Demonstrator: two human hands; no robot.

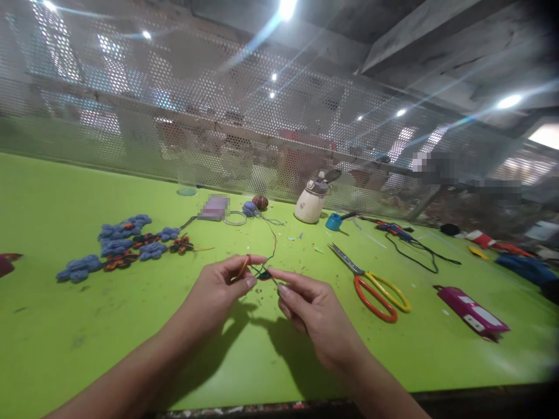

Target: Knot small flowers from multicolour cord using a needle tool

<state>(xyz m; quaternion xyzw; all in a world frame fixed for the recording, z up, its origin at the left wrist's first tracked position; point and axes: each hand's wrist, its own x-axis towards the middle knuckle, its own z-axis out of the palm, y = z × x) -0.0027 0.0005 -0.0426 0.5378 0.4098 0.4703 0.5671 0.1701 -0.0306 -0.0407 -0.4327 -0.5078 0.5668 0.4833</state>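
Note:
My left hand [222,286] is closed, with thumb and forefinger pinching a small dark crochet piece [264,276] and an orange-and-green strand of yarn [275,240] looped over the forefinger. From the right, my right hand [312,305] pinches what looks like a thin crochet hook [275,281], its tip against the piece; most of its length is hidden by the fingers. The strand runs back toward a dark variegated yarn ball [260,202] and a blue yarn ball [249,209]. Blue and dark multicoloured crocheted flowers [152,251] lie to the left.
Scissors [360,271] with red and yellow handles lie right of my hands. Beyond are a magenta box-shaped item [474,311], a corded tool [395,231], a blue pot [334,222] and a white flask [310,203]. A perforated screen [244,134] backs the green table [131,331].

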